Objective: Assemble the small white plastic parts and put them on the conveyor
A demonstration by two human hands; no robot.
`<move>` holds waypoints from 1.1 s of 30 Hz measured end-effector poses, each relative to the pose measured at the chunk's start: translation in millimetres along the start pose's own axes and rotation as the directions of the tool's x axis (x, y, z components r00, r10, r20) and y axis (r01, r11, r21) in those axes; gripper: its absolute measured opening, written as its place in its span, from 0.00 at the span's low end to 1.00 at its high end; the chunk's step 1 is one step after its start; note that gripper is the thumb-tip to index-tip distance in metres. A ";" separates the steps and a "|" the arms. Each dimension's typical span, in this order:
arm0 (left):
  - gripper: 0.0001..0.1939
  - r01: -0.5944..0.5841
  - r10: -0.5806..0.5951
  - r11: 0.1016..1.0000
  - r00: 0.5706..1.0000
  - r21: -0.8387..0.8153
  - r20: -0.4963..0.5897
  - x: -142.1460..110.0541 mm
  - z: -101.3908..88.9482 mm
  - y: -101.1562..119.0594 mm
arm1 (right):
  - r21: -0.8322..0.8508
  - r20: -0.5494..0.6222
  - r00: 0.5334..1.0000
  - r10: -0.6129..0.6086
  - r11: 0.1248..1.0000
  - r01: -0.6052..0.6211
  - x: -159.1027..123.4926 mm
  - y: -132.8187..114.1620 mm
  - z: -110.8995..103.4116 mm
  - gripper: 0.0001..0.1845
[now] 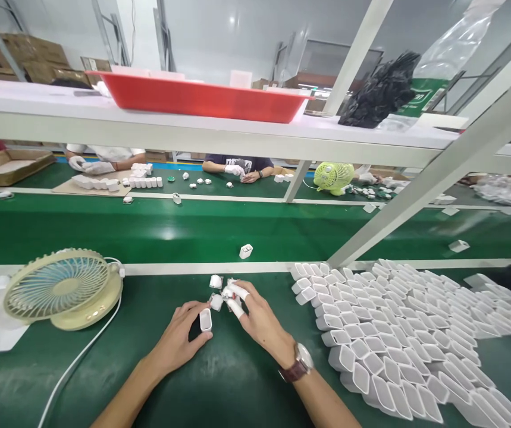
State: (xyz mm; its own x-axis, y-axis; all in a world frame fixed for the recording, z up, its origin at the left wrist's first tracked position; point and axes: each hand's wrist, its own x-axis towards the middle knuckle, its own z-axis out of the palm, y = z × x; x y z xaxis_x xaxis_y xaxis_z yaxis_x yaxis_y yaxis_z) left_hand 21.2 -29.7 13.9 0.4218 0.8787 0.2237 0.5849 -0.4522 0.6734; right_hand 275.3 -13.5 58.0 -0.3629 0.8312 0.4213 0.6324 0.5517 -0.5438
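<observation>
My left hand (181, 336) rests low over the green bench, its thumb and fingers closed around a small white plastic housing (206, 321) whose open end faces me. Just to its right, my right hand (259, 318) has white coverings on its fingertips and wears a wristwatch. Those fingertips close on a small white part (227, 293) in a loose cluster; a bit of red shows there, and the fingers partly hide it. Beside them lie another small white part (216, 302) and a blocky white piece (215, 281).
Many white housings (371, 333) stand in rows at right. A fan (65, 285) with a cable sits at left. Beyond the ledge, a green conveyor (166, 229) carries a housing (245, 251). Co-workers' hands work opposite. A red tray (201, 98) rests on the shelf above; a slanted post (398, 214) crosses at right.
</observation>
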 end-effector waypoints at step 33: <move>0.23 -0.036 0.014 0.990 0.988 -0.138 -0.157 2.3 1.4 6.0 | 0.351 -0.001 1.000 0.011 0.936 -0.010 -9.5 -16.5 2.8 0.29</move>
State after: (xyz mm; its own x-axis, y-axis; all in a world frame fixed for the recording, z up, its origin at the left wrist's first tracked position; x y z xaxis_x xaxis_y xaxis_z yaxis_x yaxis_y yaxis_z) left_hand 26.6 -30.7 17.4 0.3164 0.8853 0.3408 0.4677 -0.4582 0.7559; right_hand 266.4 -30.3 60.9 -0.3547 0.8373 0.4161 0.3553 0.5323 -0.7683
